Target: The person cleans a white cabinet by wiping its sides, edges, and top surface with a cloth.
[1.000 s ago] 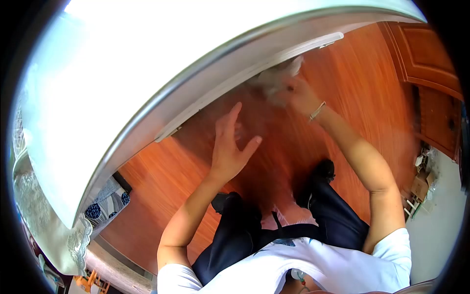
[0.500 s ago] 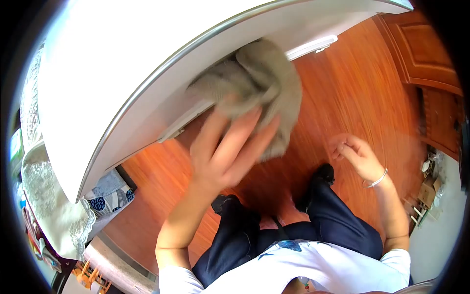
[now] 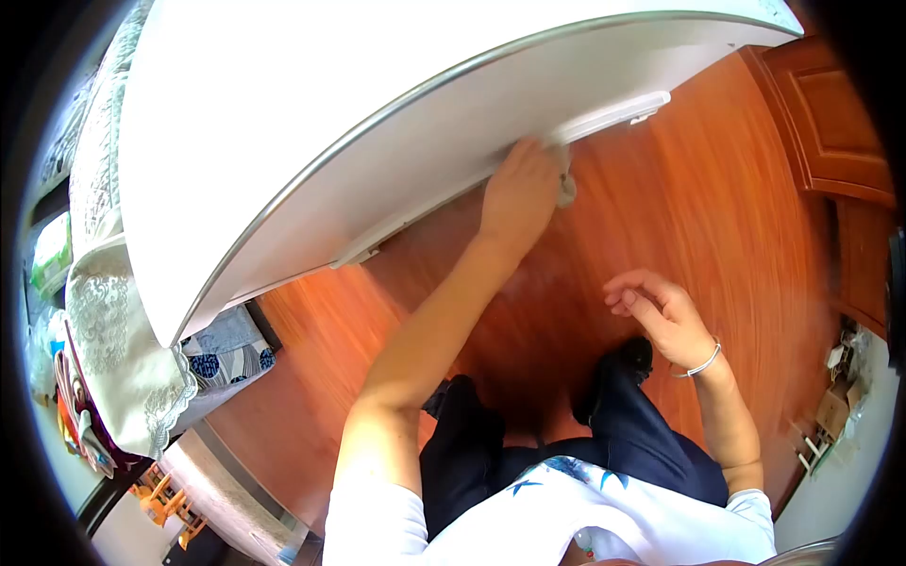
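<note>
My left hand reaches up to the lower part of a large white panel with a silvery edge. It presses a grey-beige cloth there; most of the cloth is hidden behind the hand, with only a bit showing to the right of the fingers. Over the wooden floor, my right hand hangs in the air with nothing in it. Its fingers are loosely bent and the thumb is held near them. A thin silvery bracelet circles that wrist.
White strips run along the panel's bottom edge. Brown wooden cabinets stand at right, above boxes and small items by the wall. At left hangs a lace-edged cover, near a patterned cloth. My feet are on the reddish wooden floor.
My left hand has moved up and right, bringing the cloth from spread-out and loose in the air to bunched against the panel. My right hand has shifted slightly left and down.
</note>
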### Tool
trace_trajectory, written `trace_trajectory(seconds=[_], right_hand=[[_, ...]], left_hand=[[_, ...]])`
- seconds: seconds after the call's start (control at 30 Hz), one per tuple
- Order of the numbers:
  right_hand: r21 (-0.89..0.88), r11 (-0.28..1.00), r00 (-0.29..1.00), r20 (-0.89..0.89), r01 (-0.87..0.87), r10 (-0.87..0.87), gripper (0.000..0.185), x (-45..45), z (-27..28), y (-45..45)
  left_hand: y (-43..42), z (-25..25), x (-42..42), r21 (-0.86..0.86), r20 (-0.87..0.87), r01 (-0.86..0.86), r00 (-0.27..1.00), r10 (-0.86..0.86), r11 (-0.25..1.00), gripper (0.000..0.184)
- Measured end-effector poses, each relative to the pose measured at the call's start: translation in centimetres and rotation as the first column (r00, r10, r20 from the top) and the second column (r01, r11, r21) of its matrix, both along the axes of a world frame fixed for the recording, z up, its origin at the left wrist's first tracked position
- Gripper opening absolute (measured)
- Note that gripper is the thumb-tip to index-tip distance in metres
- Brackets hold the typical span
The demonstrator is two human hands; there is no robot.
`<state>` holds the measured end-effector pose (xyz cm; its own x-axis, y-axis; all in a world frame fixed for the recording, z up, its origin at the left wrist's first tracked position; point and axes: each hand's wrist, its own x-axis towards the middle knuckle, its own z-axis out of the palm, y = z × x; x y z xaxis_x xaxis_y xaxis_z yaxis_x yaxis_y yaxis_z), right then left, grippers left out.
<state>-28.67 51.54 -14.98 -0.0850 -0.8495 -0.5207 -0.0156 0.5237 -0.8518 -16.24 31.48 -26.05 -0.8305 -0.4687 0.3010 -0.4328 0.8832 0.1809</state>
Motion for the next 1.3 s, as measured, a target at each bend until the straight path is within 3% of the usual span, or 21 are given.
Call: trace_trajectory(seconds=[0.03, 0.07, 0.13, 0.2, 0.27, 0.33, 0.43, 0.57, 0.77, 0.87, 0.93, 0.97, 1.0, 1.03, 1.07, 1.1, 1.13, 1.17, 1.2, 1.23, 1.3], right_hand=[[-0.012, 1.0, 1.0, 0.016, 0.023, -0.023, 0.024, 0.0, -0.2, -0.1], [-0.021, 0.999, 1.0, 0.01, 0.024, -0.024, 0.024, 0.0, -0.3, -0.3], [0.018, 0.999, 0.995, 0.093, 0.041, -0.042, 0.023, 0.3, -0.4, -0.8], [0.001, 1.0, 0.993, 0.114, 0.028, -0.028, 0.023, 0.5, -1.3, -1.3], [-0.012, 1.0, 0.989, 0.148, -0.002, 0.004, 0.023, 1.2, -1.8, -1.6], [-0.073, 0.994, 0.995, 0.052, -0.079, 0.083, 0.022, 1.7, -2.3, -2.0], [-0.049, 0.998, 0.974, 0.218, -0.048, 0.058, 0.021, 3.1, -2.3, -3.2], [-0.039, 0.996, 0.98, 0.178, -0.081, 0.087, 0.021, 3.2, -2.1, -3.1], [0.05, 0.997, 0.986, 0.155, 0.059, -0.067, 0.019, 1.6, -4.2, -1.2], [0.075, 0.995, 0.987, 0.142, 0.071, -0.081, 0.019, 1.5, -4.5, -0.9], [0.066, 0.997, 0.991, 0.121, 0.045, -0.053, 0.019, 1.6, -4.4, -1.3], [0.058, 0.997, 0.991, 0.121, 0.046, -0.052, 0.019, 1.6, -4.3, -1.6], [0.051, 0.998, 0.993, 0.118, 0.028, -0.033, 0.019, 1.6, -4.3, -2.0], [0.04, 0.999, 0.994, 0.111, 0.012, -0.017, 0.019, 1.6, -4.2, -2.4], [0.03, 0.999, 0.994, 0.107, 0.015, -0.018, 0.019, 1.6, -4.0, -2.7], [0.029, 1.0, 0.994, 0.111, 0.008, -0.011, 0.019, 1.8, -3.8, -2.9], [0.021, 1.0, 0.994, 0.112, 0.004, -0.007, 0.019, 1.8, -3.8, -3.3], [0.003, 1.0, 0.994, 0.106, 0.012, -0.013, 0.019, 1.7, -3.8, -3.7], [-0.005, 1.0, 0.995, 0.1, 0.004, -0.004, 0.019, 1.8, -3.8, -3.6], [-0.005, 1.0, 0.996, 0.094, -0.006, 0.007, 0.019, 2.0, -3.7, -3.2], [0.018, 1.0, 0.995, 0.096, -0.011, 0.009, 0.019, 2.2, -3.7, -2.8]], left_hand=[[1.0, 2.2, 1.0, 0.358, 0.152, -0.181, 0.979, 0.134, 0.916, 0.033], [2.1, 4.5, 2.1, 0.633, 0.333, -0.37, 0.923, 0.193, 0.68, 0.033], [3.3, 5.8, 4.7, 0.687, 0.041, -0.219, 0.964, 0.264, 0.693, 0.037], [4.2, 9.4, 4.9, 0.442, -0.278, -0.088, 0.933, 0.229, 0.893, 0.037], [3.5, 14.5, 3.8, -0.047, -0.435, -0.046, 0.9, 0.021, 0.998, 0.027], [1.6, 17.2, -1.8, -0.485, -0.666, -0.348, 0.741, -0.081, 0.803, 0.014], [-2.2, 18.6, -4.8, -0.517, -0.59, -0.366, 0.807, -0.013, 0.774, 0.004], [-2.4, 17.8, -2.0, -0.621, -0.493, -0.376, 0.87, 0.031, 0.688, 0.009], [-1.5, 16.9, 14.5, -0.716, -0.213, -0.402, 0.904, 0.371, 0.57, 0.029], [-1.5, 15.3, 22.5, -0.778, -0.25, -0.453, 0.859, 0.446, 0.436, 0.025], [0.3, 14.8, 26.7, -0.603, -0.116, -0.531, 0.797, 0.593, 0.595, 0.032], [1.4, 13.7, 28.0, -0.132, -0.244, -0.652, 0.751, 0.613, 0.747, 0.03], [2.5, 11.9, 29.5, 0.367, -0.333, -0.561, 0.666, 0.668, 0.742, 0.028], [4.1, 9.9, 31.5, 0.772, -0.219, -0.403, 0.557, 0.801, 0.492, 0.028], [5.7, 7.9, 33.5, 0.972, -0.021, -0.209, 0.395, 0.918, 0.112, 0.031], [6.8, 5.8, 34.1, 0.895, 0.292, -0.44, 0.444, 0.847, -0.078, 0.031], [7.4, 5.7, 33.7, 0.54, 0.602, -0.792, 0.601, 0.525, 0.287, 0.029], [8.1, 5.3, 32.6, 0.603, 0.524, -0.756, 0.616, 0.589, 0.255, 0.027], [9.1, 3.2, 33.0, 0.881, 0.255, -0.468, 0.605, 0.754, 0.078, 0.024], [8.8, 5.8, 29.4, 0.931, 0.355, -0.225, 0.388, 0.851, -0.286, 0.026], [8.3, 7.9, 26.7, 0.944, 0.328, -0.192, 0.478, 0.814, -0.268, 0.027]])
